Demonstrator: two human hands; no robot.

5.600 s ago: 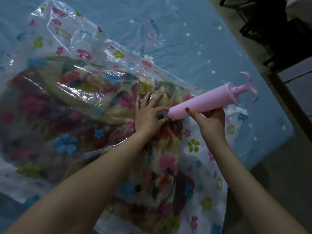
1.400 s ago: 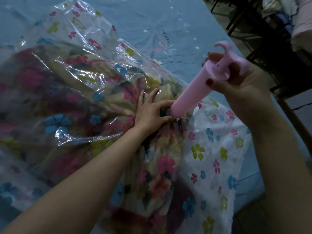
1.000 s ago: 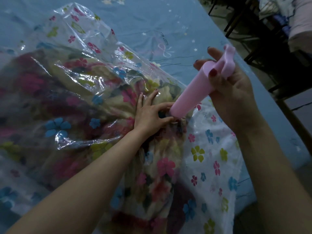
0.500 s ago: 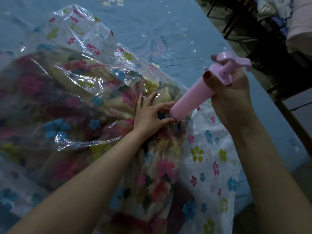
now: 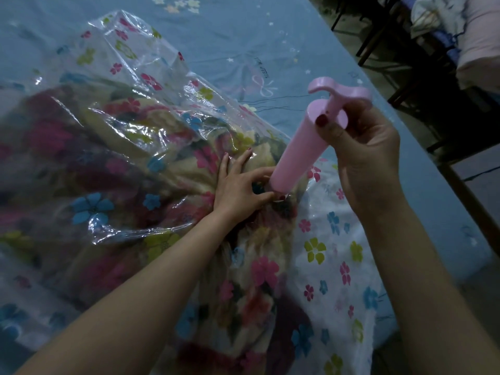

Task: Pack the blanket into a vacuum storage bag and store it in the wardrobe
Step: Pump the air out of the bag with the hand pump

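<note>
A clear vacuum storage bag [image 5: 127, 63] printed with small flowers lies across the bed, and a floral blanket [image 5: 135, 182] fills it. A pink hand pump [image 5: 300, 147] stands tilted with its lower end on the bag's valve. My left hand [image 5: 240, 185] rests on the bag, its thumb and forefinger pinching the pump's base at the valve. My right hand [image 5: 362, 147] grips the pump's top, fingers round the T-shaped handle [image 5: 341, 94], which sits a little way out of the barrel.
The bed is covered by a blue sheet [image 5: 243, 36] with stars. Its right edge runs diagonally, with a wooden frame [image 5: 465, 196] below it. Dark chair legs [image 5: 378, 36] and pale bundled cloth [image 5: 476, 36] stand at the upper right.
The pump stays on the valve while my right hand works the handle: it was pushed in about a second ago and is drawn out slightly now. My left hand has not moved.
</note>
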